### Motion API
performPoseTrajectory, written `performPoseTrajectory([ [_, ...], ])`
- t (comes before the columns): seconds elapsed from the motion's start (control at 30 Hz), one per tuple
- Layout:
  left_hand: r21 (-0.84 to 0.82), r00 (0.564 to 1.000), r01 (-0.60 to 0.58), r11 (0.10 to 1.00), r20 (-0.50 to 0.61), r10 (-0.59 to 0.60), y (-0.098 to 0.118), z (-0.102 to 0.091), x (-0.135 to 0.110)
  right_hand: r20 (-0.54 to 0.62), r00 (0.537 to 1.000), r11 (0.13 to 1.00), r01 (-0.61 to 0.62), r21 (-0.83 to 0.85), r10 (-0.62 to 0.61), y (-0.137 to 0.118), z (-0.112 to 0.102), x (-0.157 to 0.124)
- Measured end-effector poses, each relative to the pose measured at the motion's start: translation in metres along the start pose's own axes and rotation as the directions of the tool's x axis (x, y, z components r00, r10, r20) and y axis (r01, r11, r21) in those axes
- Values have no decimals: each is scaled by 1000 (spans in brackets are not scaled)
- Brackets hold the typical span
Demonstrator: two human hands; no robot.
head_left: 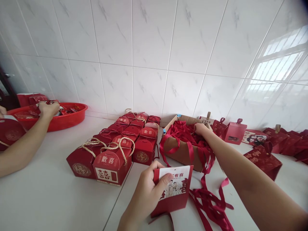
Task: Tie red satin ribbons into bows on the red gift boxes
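Pinched box (177, 192) in left grip (148, 184); seemed light, creasable, best edge-held. Had right grip (201, 129) in ribbons (179, 132); couldn't tell closure.

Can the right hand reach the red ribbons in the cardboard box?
Yes, it looks that way. The right hand is right at the red ribbons, and the cardboard box is open on top, with no lid in the way. I can't tell whether it grips one.
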State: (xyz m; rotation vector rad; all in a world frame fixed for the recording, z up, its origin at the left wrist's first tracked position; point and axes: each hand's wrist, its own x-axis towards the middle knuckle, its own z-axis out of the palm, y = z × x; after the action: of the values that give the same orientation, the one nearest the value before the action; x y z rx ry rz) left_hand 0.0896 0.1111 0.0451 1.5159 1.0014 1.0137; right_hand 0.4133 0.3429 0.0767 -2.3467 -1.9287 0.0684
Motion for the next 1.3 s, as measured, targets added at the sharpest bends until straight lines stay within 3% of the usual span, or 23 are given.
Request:
performPoseTrajectory([
  [0.17, -15, 1000, -9, 1000, 10, 9, 0, 0, -1, -123, 991, 990, -35, 133, 52, 0, -4, -7],
  [0.3, -15, 1000, -5, 1000, -1, 5, 2, 0, -1, -266, 958, 951, -22, 308, 109, -5, -12, -15],
  [0.5, -14, 1000, -19, 1000, -7, 19, 2, 0, 1, -435, 876, 774, 125, 621, 208, -10, -52, -31],
  [0.63, 23, 997, -58, 998, -45, 59, 4, 1, -1, -540, 817, 525, 376, 764, 200, -17, -77, -77],
  [0.77, 52, 994, -92, 994, -57, 95, 7, 0, -4, -597, 799, 233, 569, 789, 71, -36, -68, -161],
  [0.83, 46, 994, -90, 995, -64, 92, 8, 0, -4, -601, 799, 106, 598, 795, -6, -48, -54, -203],
  [0.87, 42, 994, -89, 995, -68, 91, 8, 1, -4, -593, 800, -102, 585, 805, -91, -54, -48, -220],
  [0.9, 40, 993, -89, 995, -71, 92, 7, 3, -5, -570, 799, -256, 520, 815, -193, -60, -42, -233],
  [0.97, 40, 991, -104, 994, -79, 107, 5, 7, -5, -543, 758, -399, 401, 825, -360, -68, -34, -249],
  [1.03, 61, 985, -140, 988, -94, 145, 2, 13, -4, -525, 715, -426, 340, 838, -462, -72, -30, -254],
  [1.13, 146, 964, -207, 967, -141, 228, 2, 19, -3, -493, 705, -409, 306, 860, -510, -75, -28, -252],
  [1.23, 269, 893, -318, 909, -238, 383, 12, 15, -9, -450, 715, -412, 244, 878, -535, -77, -27, -252],
  [1.3, 383, 841, -398, 834, -210, 498, 22, 8, -19, -399, 721, -411, 173, 895, -566, -77, -27, -254],
])
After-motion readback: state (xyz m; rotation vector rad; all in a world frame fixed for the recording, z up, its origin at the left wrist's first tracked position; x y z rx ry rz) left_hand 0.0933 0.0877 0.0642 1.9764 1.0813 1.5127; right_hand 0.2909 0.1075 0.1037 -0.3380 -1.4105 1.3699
